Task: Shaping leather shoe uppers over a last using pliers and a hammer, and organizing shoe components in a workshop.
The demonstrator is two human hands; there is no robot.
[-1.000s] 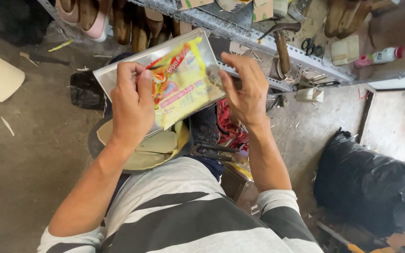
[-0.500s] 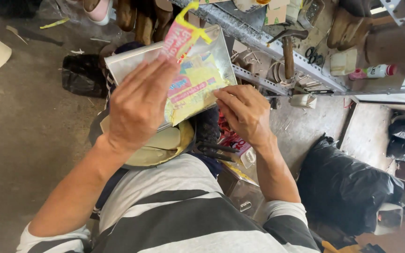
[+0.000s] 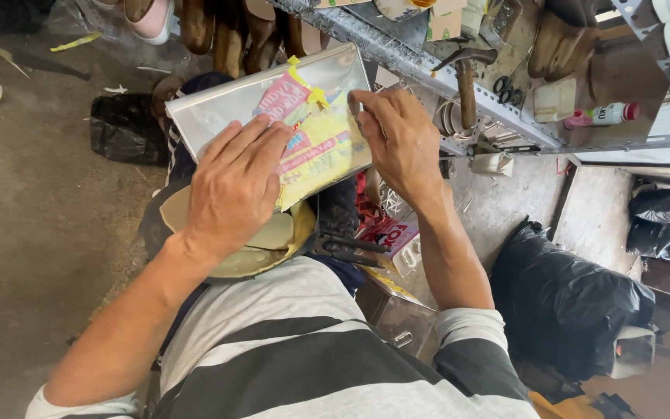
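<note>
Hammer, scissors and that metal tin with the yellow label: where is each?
Hammer [image 3: 467, 77], head view, on its wooden handle.
Scissors [image 3: 509, 91], head view, on the dark handles.
Tin [image 3: 219, 112], head view, on its bare silver side.

A flat tin [image 3: 219, 109] is held above the lap, with a packet [image 3: 323, 151] lying on it. The left hand [image 3: 234, 190] is laid on the packet's left part, the right hand [image 3: 401, 140] at its right edge; a shelf [image 3: 397, 58] stands behind.

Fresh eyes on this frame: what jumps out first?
The shiny metal tin at centre top, with its bright yellow and pink label, pressed flat by the left hand while the right hand works at its right edge. Next, the cluttered metal rack at upper right with a hammer hanging on it, and the black plastic bag on the floor at lower right.
</note>
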